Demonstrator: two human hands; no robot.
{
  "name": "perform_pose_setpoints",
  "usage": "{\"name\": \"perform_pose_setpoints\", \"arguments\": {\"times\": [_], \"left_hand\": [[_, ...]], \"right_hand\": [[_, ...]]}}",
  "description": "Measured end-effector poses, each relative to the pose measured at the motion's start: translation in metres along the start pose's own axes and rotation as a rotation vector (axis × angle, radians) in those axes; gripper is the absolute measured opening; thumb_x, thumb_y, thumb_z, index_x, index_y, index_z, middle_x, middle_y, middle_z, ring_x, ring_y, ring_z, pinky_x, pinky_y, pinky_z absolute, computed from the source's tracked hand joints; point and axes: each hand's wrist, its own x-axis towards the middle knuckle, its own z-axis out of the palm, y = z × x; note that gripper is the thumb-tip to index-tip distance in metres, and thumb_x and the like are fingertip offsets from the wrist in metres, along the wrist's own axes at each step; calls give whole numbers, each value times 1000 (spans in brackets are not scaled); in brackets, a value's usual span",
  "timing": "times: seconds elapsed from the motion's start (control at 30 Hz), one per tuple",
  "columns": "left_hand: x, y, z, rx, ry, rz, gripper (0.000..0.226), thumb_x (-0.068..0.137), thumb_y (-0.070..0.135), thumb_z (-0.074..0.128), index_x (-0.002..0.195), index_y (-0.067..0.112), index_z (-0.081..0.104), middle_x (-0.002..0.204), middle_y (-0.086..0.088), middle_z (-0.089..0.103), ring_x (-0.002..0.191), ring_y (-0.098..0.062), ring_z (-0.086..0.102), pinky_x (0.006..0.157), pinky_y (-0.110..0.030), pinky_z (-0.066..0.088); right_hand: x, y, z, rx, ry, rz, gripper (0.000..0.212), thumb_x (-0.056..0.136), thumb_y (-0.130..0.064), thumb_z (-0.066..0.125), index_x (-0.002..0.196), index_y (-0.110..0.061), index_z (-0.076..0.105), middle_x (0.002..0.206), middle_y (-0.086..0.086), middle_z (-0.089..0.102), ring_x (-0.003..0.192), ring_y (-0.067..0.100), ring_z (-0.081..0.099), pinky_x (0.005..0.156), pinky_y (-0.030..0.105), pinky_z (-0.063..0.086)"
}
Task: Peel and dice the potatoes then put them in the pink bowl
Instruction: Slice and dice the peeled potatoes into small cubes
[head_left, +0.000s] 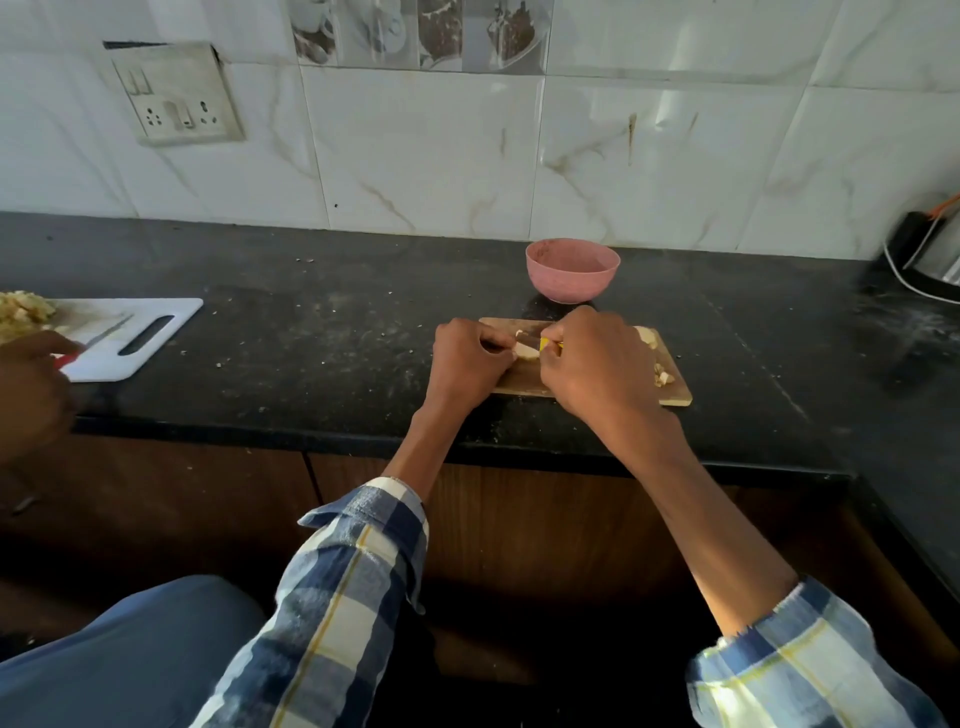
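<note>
A small rectangular wooden cutting board (587, 382) was seen on the black stone table (322, 332) just right of the frame's centre. Over its left half, a pale peeled potato piece (525, 352) was held down by the curled fingers of the left hand (467, 358). The right hand (597, 364) was closed around a knife with a yellow handle (544, 343), its short blade laid against the top of the potato piece. More pale potato pieces (647, 336) were seen at the board's upper right edge, and a few small diced bits (663, 375) lay near its right side. The round pink bowl (572, 270) stood on the table just behind the board, near the marbled white wall tiles (426, 150); its contents could not be made out. At the left edge of the frame, a white plastic cutting board (150, 332) with a slot handle carried a heap of chopped pale food (23, 309), and another person's hand (31, 364) was seen beside it. A metal appliance (935, 249) with a white cord was seen at the far right.
</note>
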Motion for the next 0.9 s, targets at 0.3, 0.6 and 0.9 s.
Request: {"name": "perform_pose_setpoints", "arguments": {"times": [0.3, 0.6, 0.9], "left_hand": [[0, 0, 3, 3, 8, 35, 16, 84, 2, 80, 85, 17, 84, 80, 9, 76, 71, -3, 70, 66, -15, 57], [-2, 3, 4, 36, 0, 65, 14, 87, 7, 80, 92, 19, 84, 85, 10, 76, 72, -5, 70, 69, -13, 57], [8, 10, 12, 41, 48, 94, 24, 95, 16, 66, 116, 18, 78, 122, 3, 74, 113, -7, 65, 98, -17, 48]], "right_hand": [[0, -3, 12, -82, -42, 11, 21, 97, -28, 67, 112, -14, 68, 88, 2, 61, 78, 21, 57, 67, 36, 44], [-23, 23, -6, 4, -3, -37, 27, 97, -31, 66, 121, -24, 76, 100, -1, 75, 81, 14, 66, 71, 35, 58], [-7, 69, 18, 226, 56, 2, 31, 100, -30, 62, 130, -32, 72, 111, -5, 77, 57, 0, 51, 50, 16, 33]]}}
